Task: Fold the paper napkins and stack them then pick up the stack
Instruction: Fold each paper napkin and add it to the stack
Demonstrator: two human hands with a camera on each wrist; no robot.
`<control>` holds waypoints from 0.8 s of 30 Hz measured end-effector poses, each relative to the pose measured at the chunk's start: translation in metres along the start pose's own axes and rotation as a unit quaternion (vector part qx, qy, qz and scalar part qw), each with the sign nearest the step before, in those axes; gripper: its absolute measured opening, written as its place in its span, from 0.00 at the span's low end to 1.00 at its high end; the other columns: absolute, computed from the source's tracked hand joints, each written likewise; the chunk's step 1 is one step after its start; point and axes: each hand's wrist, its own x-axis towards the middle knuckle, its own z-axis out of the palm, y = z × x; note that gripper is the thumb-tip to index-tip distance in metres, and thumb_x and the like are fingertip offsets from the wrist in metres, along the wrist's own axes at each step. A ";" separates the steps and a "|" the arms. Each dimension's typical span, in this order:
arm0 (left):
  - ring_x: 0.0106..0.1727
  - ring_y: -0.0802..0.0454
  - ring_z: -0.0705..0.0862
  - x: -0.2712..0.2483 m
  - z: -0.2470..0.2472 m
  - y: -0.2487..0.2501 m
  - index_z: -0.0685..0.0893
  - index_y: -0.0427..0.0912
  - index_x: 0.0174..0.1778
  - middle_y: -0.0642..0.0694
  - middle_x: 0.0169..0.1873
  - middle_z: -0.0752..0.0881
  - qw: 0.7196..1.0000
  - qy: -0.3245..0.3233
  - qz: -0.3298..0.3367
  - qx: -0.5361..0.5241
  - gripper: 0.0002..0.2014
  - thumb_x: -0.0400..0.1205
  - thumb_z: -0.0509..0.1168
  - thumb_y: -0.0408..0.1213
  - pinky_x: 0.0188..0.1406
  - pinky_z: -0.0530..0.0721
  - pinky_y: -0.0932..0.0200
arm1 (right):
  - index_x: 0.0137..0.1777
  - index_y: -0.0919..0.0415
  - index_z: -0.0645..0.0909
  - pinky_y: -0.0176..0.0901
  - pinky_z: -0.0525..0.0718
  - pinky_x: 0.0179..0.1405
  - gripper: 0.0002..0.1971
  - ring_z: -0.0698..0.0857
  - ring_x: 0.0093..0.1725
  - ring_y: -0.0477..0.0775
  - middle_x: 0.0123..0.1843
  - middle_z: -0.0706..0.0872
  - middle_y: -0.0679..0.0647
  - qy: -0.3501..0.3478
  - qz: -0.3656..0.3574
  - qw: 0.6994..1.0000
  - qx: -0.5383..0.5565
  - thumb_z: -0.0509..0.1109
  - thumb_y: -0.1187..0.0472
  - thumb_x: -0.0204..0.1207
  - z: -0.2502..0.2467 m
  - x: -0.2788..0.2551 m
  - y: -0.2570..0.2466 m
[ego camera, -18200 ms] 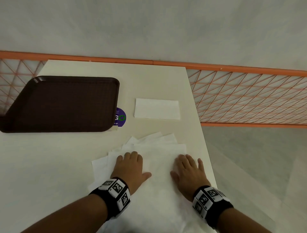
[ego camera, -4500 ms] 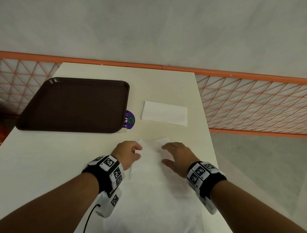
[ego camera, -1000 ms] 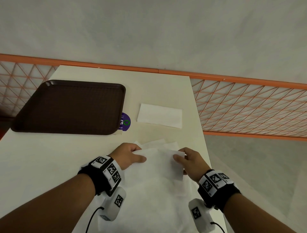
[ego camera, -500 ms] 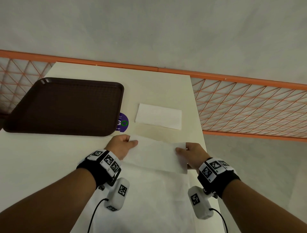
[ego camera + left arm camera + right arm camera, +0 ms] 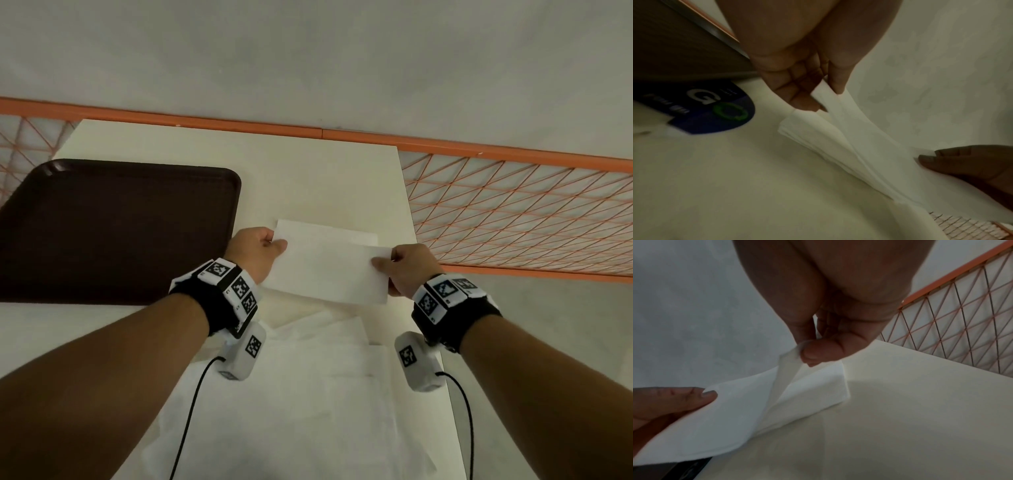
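Between left hand (image 5: pixel 255 253) and right hand (image 5: pixel 412 270), folded napkin (image 5: pixel 329 270) hangs pinched.

The folded rectangular paper napkin (image 5: pixel 329 270) is plain white, as are the loose unfolded paper napkins (image 5: pixel 308 394). The flat rectangular tabletop (image 5: pixel 308 178) is cream. The rounded plastic tray (image 5: pixel 113 226) is dark brown. The metal lattice railing (image 5: pixel 513 212) is orange. The wristbands (image 5: pixel 222 294) are black with black-and-white square markers.

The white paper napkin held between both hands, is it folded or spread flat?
Folded: the white paper napkin shows doubled layers where the left hand pinches it.
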 end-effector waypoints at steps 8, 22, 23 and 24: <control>0.38 0.35 0.80 0.053 0.015 0.007 0.79 0.33 0.33 0.37 0.29 0.82 0.998 0.004 0.007 0.055 0.16 0.80 0.68 0.42 0.40 0.81 0.48 | 0.31 0.59 0.76 0.53 0.91 0.42 0.15 0.90 0.39 0.65 0.38 0.87 0.61 0.022 0.006 0.999 -0.042 0.74 0.56 0.76 0.000 0.052 -0.016; 0.58 0.41 0.82 0.069 0.026 -0.002 0.81 0.39 0.60 0.41 0.57 0.85 0.972 0.043 -0.074 0.217 0.23 0.82 0.61 0.56 0.46 0.74 0.54 | 0.40 0.60 0.85 0.47 0.83 0.45 0.24 0.87 0.45 0.60 0.40 0.90 0.56 0.062 0.032 0.986 -0.154 0.67 0.36 0.73 0.013 0.083 0.002; 0.57 0.39 0.83 0.068 0.026 0.000 0.81 0.38 0.59 0.39 0.56 0.85 0.965 0.032 -0.081 0.247 0.25 0.83 0.59 0.58 0.44 0.73 0.54 | 0.40 0.62 0.86 0.45 0.80 0.42 0.28 0.87 0.44 0.60 0.40 0.90 0.57 0.057 0.041 0.982 -0.177 0.64 0.34 0.74 0.013 0.082 0.003; 0.56 0.38 0.83 0.067 0.025 0.003 0.82 0.36 0.57 0.38 0.55 0.85 0.958 0.017 -0.084 0.272 0.26 0.83 0.57 0.58 0.42 0.72 0.53 | 0.41 0.64 0.86 0.44 0.78 0.40 0.31 0.87 0.44 0.60 0.40 0.90 0.58 0.051 0.049 0.978 -0.198 0.62 0.33 0.74 0.013 0.081 0.003</control>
